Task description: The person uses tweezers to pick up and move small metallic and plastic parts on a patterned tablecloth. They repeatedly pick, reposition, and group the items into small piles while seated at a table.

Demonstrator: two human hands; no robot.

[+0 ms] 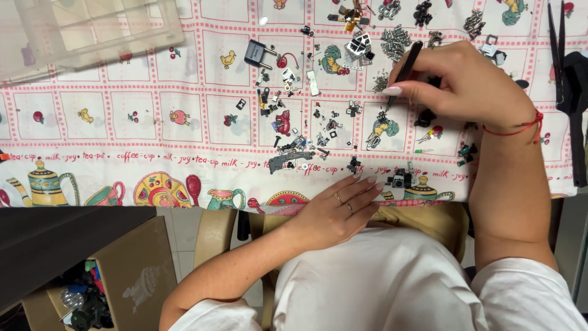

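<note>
My right hand (468,86) grips black tweezers (404,68) like a pen, their tip pointing down at a cluster of tiny dark parts (383,115) on the patterned tablecloth (153,129). A red string bracelet circles that wrist. My left hand (340,211), with rings on two fingers, rests flat at the table's near edge, fingers loosely together, holding nothing. Just beyond its fingertips lie a small black part (354,164) and a grey elongated piece (289,160). Several small screws, metal bits and electronic parts are scattered across the cloth's middle.
A clear plastic compartment box (86,30) sits at the far left. A dark plug adapter (258,54) lies near the top. Black tools (572,86) lie at the right edge. Below the table, a cardboard box (92,288) holds assorted items.
</note>
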